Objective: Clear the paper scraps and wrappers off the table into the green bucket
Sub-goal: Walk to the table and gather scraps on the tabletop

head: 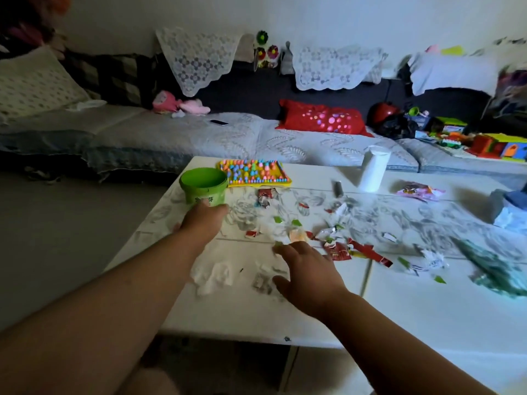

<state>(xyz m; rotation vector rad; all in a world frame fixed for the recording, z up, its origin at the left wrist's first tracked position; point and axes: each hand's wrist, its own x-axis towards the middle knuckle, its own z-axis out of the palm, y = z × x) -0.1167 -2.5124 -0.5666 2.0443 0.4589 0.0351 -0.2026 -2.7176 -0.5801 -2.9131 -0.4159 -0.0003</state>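
Reaching across the white table [233,309] with both bare arms. Left hand [204,220] up against the near wall of the green bucket [204,187], fingertips touching its label; whether gripping or only resting, cannot tell from behind the knuckles. Bucket upright, mouth open, inside not visible from this angle. Right hand [306,276] to the right of the bucket and nearer the camera, palm down, fingers spread and loose, grasping nothing, fingertips at the edge of the litter. Scraps [296,223] of green, red and white paper strewn right of the bucket, none in it. Torn red wrapper [358,252] just beyond the right hand, farther right of the bucket. Crumpled white paper [432,260] farther right again. Pink wrapper [420,191] well right of the bucket, toward the far edge. White roll [373,171] upright right of the bucket. Yellow pegboard toy [253,172] touching or just behind the bucket's right side. Sofa [171,138] beyond the bucket.
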